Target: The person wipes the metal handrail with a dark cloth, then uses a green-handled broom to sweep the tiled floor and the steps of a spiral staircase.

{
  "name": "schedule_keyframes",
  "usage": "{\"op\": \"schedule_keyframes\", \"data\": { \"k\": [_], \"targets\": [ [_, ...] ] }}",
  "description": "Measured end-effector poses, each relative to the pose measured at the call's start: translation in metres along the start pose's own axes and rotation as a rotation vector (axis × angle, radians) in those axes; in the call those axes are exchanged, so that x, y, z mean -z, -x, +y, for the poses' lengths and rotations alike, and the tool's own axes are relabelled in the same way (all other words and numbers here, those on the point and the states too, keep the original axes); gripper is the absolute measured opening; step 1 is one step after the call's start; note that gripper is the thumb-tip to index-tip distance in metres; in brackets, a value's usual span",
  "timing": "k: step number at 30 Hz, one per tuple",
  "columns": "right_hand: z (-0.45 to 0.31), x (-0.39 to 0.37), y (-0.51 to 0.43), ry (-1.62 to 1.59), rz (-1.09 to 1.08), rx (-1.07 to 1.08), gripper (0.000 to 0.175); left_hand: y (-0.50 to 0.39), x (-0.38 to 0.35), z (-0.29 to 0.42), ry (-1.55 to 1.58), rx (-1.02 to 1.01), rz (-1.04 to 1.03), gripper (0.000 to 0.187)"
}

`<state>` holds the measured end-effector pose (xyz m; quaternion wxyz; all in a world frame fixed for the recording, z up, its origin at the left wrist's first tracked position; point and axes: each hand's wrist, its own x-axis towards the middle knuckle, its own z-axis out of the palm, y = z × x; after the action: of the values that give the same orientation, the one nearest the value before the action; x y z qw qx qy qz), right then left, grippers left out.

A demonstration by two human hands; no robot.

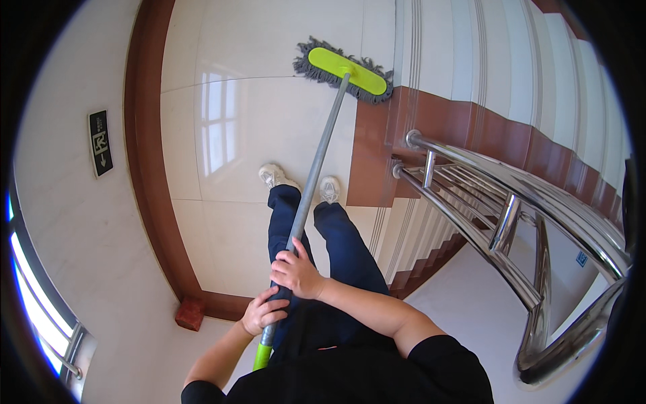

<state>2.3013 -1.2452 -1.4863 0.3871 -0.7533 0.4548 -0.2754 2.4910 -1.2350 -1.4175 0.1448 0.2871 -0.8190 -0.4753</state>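
A dust mop with a long grey metal handle runs up from my body to its flat green head (347, 71), which has grey fringe around it. The fringe rests on the pale tiled landing, its right end by the stair edge. My right hand (297, 271) grips the mop's handle (319, 160) in front of my waist. Just below it, my left hand (265, 310) wraps around the same handle. A green grip (262, 356) shows under that hand, its lower end hidden by my black shirt.
At the right, a shiny metal stair railing (509, 222) separates two stair flights (504, 65). Brown tile borders (144, 151) the landing along the wall, where an exit sign (101, 143) hangs. A red block (190, 314) sits in the corner. A window (40, 303) is at the left.
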Motion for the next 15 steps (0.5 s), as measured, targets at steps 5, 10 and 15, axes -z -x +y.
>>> {"op": "schedule_keyframes", "data": {
  "k": [5,10,15],
  "targets": [
    [0.043,0.025,-0.017,0.054,0.050,0.020,0.006,-0.048,-0.011,-0.019,0.026,0.007,0.137,0.022],
    [0.105,0.050,-0.037,0.117,0.121,0.035,0.007,-0.098,-0.027,-0.053,-0.039,0.001,0.216,0.023],
    [0.025,0.027,0.006,-0.015,0.147,0.057,0.008,-0.033,-0.025,0.012,-0.034,0.048,0.086,0.020]
  ]
}}
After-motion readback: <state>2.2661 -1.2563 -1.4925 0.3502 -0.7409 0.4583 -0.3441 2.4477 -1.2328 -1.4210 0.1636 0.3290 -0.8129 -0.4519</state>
